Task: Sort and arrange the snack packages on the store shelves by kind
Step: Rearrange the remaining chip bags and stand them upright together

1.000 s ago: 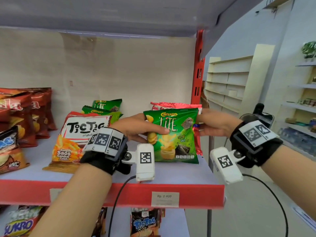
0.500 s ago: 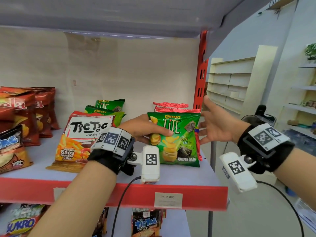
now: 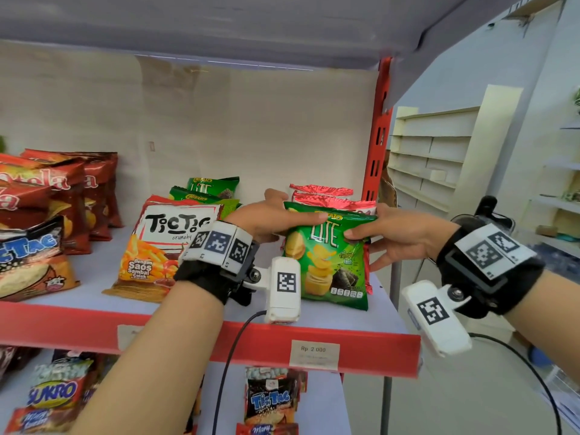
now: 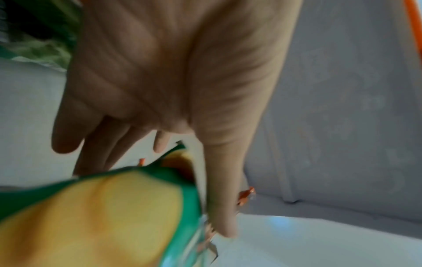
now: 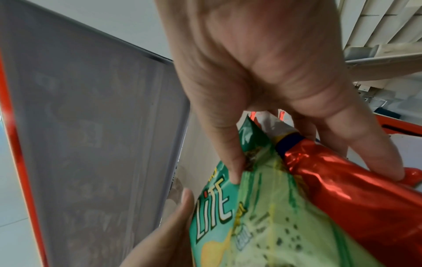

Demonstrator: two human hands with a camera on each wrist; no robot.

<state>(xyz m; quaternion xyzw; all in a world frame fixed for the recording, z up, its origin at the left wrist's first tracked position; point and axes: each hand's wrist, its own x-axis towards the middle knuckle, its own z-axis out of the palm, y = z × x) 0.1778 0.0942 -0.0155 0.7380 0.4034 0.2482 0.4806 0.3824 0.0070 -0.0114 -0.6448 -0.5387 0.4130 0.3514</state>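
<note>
**Both hands on the green Lite bag at the shelf's right end**

We see the left hand (image 3: 270,219) pinching the top left corner of a glossy green Chitato Lite chip bag (image 3: 329,262), thumb laid across the front and fingers behind it. The right hand (image 3: 398,235) pinches the top right corner of the same bag, thumb on the front; in the right wrist view its outer fingers (image 5: 374,155) rest on a shiny red foil bag (image 5: 356,195) that stands directly behind the green one. The green bag stands upright on the pale grey shelf with a red front edge (image 3: 219,340), near its right end, just beside the red upright post (image 3: 378,133).

To the left, a white and orange TicTic crunchy bag (image 3: 163,246) leans back, with two more green Lite bags (image 3: 210,191) behind it. Dark red chip bags (image 3: 72,196) stand further left. A white price tag reading Rp 2 000 (image 3: 314,354) is stuck on the red edge.
</note>
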